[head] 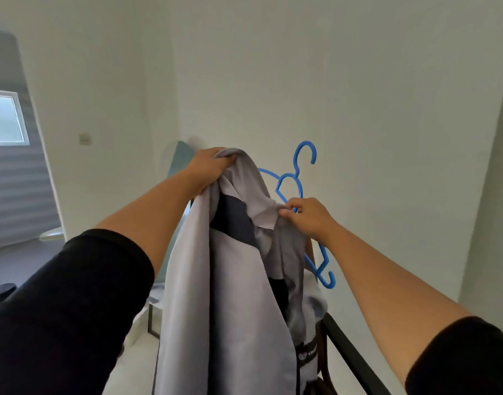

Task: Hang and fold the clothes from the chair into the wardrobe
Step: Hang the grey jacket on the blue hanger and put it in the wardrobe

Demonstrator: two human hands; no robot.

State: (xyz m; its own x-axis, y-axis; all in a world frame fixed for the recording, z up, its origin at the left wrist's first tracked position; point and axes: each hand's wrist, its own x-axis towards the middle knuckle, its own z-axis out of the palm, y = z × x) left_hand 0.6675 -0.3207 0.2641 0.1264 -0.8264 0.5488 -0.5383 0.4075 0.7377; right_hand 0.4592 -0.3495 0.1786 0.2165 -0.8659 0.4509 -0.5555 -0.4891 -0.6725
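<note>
Two black sleeves are filling the bottom corners, bare forearms reaching up and out. Between them the grey garment (227,280) is hanging long in mid-air, pale lilac-grey cloth with dark navy panels near the top and a dark band with small print low on the right side. It is draping in loose vertical folds, bunched and twisted at the top, so it looks soft and floppy. The right hand (307,216) is pinching a fold of the cloth together with the blue hanger (298,201), fingers curled tight. Further up, the left hand (213,163) is gripping the top of the garment in a closed fist, lifting it high. This looks like the hanging step, with the hanger not yet seated inside. The next move probably calls for finding the neck opening and threading one hanger arm into a shoulder. Behind stands a plain white wall (358,81); the wardrobe is not showing.
</note>
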